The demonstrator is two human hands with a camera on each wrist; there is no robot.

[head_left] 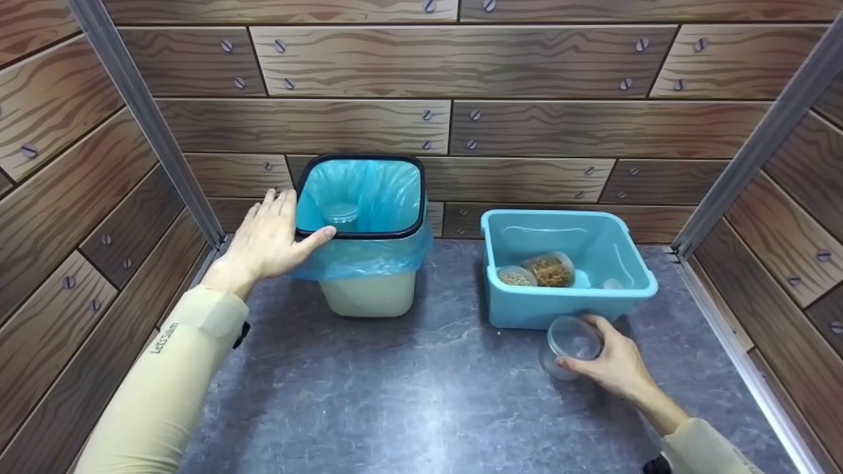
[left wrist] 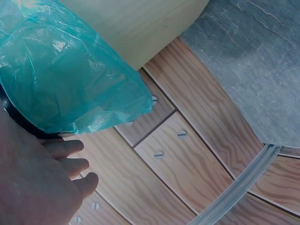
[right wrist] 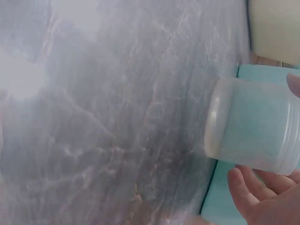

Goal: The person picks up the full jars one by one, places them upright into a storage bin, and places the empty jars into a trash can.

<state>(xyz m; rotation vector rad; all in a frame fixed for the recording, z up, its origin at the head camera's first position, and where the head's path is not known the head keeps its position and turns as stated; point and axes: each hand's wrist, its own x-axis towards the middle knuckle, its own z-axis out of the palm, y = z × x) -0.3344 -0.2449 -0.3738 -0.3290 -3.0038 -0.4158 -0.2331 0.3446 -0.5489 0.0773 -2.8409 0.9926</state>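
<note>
My right hand (head_left: 619, 359) grips a clear plastic jar (head_left: 574, 339) between thumb and fingers, just in front of the blue tub (head_left: 560, 309). In the right wrist view the jar (right wrist: 253, 124) looks see-through, with nothing visible inside. My left hand (head_left: 267, 237) rests at the left rim of a trash bin (head_left: 372, 293), its fingers extended and thumb over the front edge. A blue bag (head_left: 388, 191) lines the bin, and another clear jar (head_left: 341, 214) lies in it. The left wrist view has the bag's overhang (left wrist: 70, 79) beside my fingers.
In the tub lie a jar with brown contents (head_left: 552, 270) and a container of pale grains (head_left: 517, 276). A small translucent piece (head_left: 611, 284) is at the tub's right. Wood-patterned walls (head_left: 461, 62) enclose the grey marbled surface (head_left: 395, 388).
</note>
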